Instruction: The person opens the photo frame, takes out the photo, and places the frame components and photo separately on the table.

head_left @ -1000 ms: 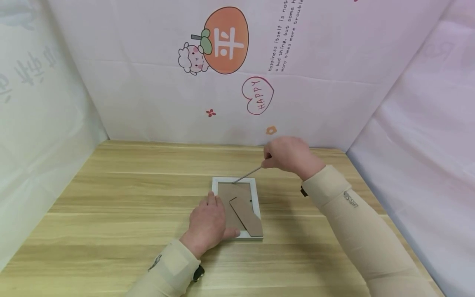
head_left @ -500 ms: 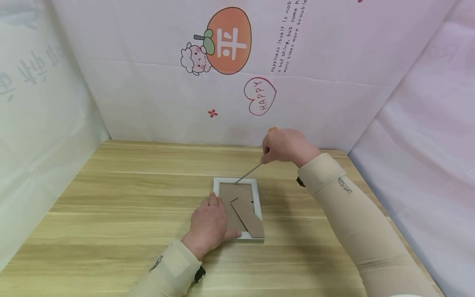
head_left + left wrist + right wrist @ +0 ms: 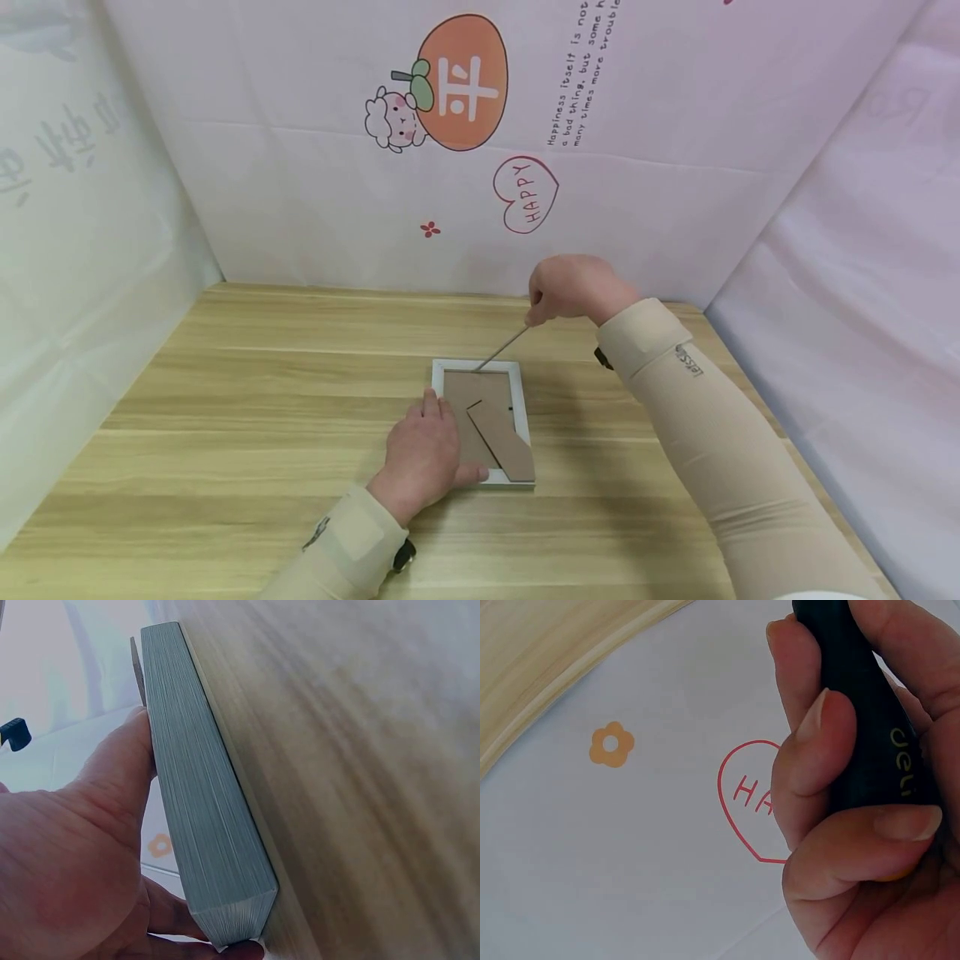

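Observation:
A white-edged picture frame (image 3: 515,392) lies face down on the wooden table, its brown backing board (image 3: 475,387) and stand leg (image 3: 506,446) upward. My left hand (image 3: 422,454) rests on its lower left, fingers extended along the left edge and thumb on the bottom edge. The left wrist view shows the frame's grey side (image 3: 199,780) beside the thumb (image 3: 124,761). My right hand (image 3: 573,287) grips a screwdriver by its dark handle (image 3: 870,712) marked "deli". Its thin metal shaft (image 3: 502,348) slants down to the backing's top edge, where the tip touches.
The wooden table (image 3: 262,417) extends around the frame. A white printed cloth (image 3: 337,208) rises behind it, with more white cloth at both sides. A dark band (image 3: 403,554) sits at the left wrist.
My right hand has risen a little and shifted slightly left, so the screwdriver stands steeper. Its tip stays at the backing's top edge. The left hand keeps its place on the picture frame.

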A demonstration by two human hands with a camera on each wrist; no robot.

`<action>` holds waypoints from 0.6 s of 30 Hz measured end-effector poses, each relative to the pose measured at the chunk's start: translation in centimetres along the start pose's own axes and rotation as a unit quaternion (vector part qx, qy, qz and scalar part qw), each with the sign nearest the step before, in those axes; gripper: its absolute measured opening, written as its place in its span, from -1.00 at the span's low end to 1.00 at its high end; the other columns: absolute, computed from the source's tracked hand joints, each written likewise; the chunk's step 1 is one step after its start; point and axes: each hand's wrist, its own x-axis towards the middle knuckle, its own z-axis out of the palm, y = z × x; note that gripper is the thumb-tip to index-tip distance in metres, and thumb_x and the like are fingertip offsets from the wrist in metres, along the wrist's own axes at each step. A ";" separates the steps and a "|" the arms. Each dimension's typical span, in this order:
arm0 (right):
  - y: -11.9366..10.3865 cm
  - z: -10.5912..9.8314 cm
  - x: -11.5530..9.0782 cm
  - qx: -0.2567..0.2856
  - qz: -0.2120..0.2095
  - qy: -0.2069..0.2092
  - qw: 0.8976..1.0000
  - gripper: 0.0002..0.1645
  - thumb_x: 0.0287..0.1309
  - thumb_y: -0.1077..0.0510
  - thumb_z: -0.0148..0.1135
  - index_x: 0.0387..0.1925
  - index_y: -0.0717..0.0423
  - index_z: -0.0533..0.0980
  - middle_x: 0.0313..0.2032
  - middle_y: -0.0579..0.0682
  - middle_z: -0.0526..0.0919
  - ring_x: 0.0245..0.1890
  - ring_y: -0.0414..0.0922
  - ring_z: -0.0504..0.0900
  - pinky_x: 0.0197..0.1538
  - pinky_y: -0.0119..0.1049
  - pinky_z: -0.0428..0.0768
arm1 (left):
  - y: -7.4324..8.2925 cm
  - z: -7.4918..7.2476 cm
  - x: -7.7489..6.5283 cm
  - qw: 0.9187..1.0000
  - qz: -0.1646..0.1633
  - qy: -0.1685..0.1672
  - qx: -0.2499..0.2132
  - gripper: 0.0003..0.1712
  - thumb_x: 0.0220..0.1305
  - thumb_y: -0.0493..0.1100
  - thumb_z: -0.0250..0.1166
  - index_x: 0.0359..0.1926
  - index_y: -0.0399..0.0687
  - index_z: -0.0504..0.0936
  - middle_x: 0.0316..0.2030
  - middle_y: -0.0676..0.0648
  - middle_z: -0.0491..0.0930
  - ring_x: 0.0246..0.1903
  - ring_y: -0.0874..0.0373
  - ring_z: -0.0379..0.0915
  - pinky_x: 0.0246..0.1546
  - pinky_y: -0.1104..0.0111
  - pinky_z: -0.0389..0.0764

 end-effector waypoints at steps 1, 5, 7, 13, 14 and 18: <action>0.0 0.0 0.0 0.001 0.001 -0.002 1.000 -0.71 0.03 -0.17 0.37 -0.53 -0.09 0.60 -0.45 -0.14 0.62 -0.40 -0.12 0.47 -0.38 -0.20 0.45 | 0.0 0.0 0.0 1.000 0.000 0.000 0.000 0.32 -0.06 0.60 0.20 0.29 -0.51 0.31 0.33 -0.48 0.26 0.16 -0.24 0.37 -0.10 0.07 0.62; 0.2 0.0 -0.1 0.006 0.004 -0.002 1.000 -0.71 0.04 -0.17 0.37 -0.54 -0.09 0.60 -0.46 -0.15 0.61 -0.41 -0.12 0.47 -0.38 -0.19 0.44 | 0.1 -0.1 -0.1 1.000 0.002 0.000 -0.001 0.32 -0.06 0.60 0.20 0.30 -0.51 0.31 0.33 -0.48 0.26 0.15 -0.24 0.37 -0.13 0.08 0.63; 0.2 0.1 -0.3 0.005 0.002 0.005 1.000 -0.71 0.03 -0.16 0.37 -0.56 -0.10 0.59 -0.47 -0.14 0.60 -0.43 -0.13 0.46 -0.39 -0.20 0.43 | 0.1 0.0 -0.1 1.000 0.002 0.001 0.001 0.33 -0.06 0.61 0.19 0.30 -0.51 0.31 0.33 -0.49 0.25 0.14 -0.24 0.37 -0.15 0.08 0.64; 0.0 0.8 -1.4 -0.018 -0.012 0.046 0.999 -0.75 0.03 -0.13 0.33 -0.59 -0.12 0.57 -0.11 0.04 0.59 -0.46 -0.14 0.45 -0.45 -0.20 0.41 | 0.1 -0.1 0.0 1.000 -0.004 -0.009 -0.001 0.33 -0.06 0.61 0.19 0.32 -0.51 0.28 0.35 -0.49 0.21 0.17 -0.25 0.34 -0.14 0.06 0.63; 0.0 1.0 -1.6 -0.021 -0.013 0.052 0.998 -0.75 0.03 -0.13 0.33 -0.59 -0.12 0.57 -0.07 0.04 0.56 -0.46 -0.14 0.46 -0.46 -0.20 0.41 | 0.2 -0.1 0.0 1.000 -0.006 -0.013 -0.002 0.33 -0.05 0.60 0.20 0.32 -0.50 0.28 0.36 -0.48 0.20 0.18 -0.25 0.33 -0.12 0.06 0.63; 0.0 1.7 -2.2 -0.016 -0.010 0.061 0.998 -0.78 0.02 -0.16 0.35 -0.55 -0.18 0.59 -0.29 -0.12 0.61 -0.46 -0.15 0.49 -0.44 -0.18 0.45 | 0.2 -0.1 0.1 1.000 -0.009 -0.025 -0.002 0.34 -0.05 0.61 0.18 0.34 -0.48 0.26 0.38 -0.47 0.18 0.21 -0.25 0.30 -0.09 0.06 0.62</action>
